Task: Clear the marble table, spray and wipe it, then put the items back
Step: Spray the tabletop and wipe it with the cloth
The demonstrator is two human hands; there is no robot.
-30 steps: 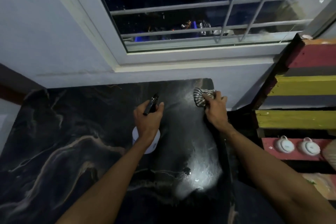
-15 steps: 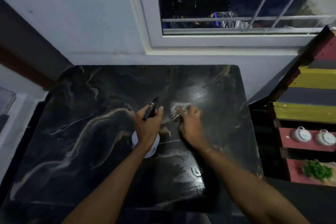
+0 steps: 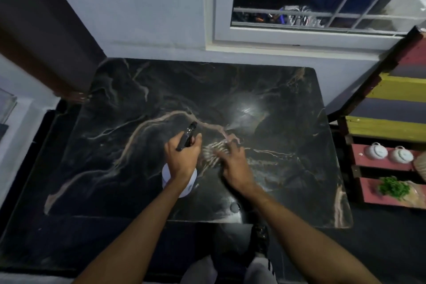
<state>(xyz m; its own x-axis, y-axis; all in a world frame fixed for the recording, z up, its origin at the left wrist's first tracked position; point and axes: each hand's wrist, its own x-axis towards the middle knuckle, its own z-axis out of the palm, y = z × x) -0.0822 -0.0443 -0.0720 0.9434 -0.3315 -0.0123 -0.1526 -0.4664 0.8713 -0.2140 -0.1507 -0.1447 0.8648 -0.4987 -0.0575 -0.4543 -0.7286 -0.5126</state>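
The black marble table [image 3: 129,150] with tan veins fills the middle of the view and carries no loose items. My left hand [image 3: 182,158] grips a white spray bottle [image 3: 167,176] by its black trigger head, held upright just above the tabletop near the centre. Right beside it, my right hand [image 3: 232,163] presses a striped cloth [image 3: 211,153] flat on the marble. Wet, shiny streaks lie on the surface to the right of the cloth and near the front edge.
A painted pallet shelf [image 3: 396,127] stands at the right, with two white lidded pots [image 3: 375,151] and a green plant [image 3: 393,188] on its lower ledges. A barred window [image 3: 299,2] is behind the table. A dark brown panel [image 3: 41,37] rises at the left.
My right hand has swept the cloth from the table's far right corner leftward to the centre, next to the bottle. The view has shifted left and back, showing more of the table.
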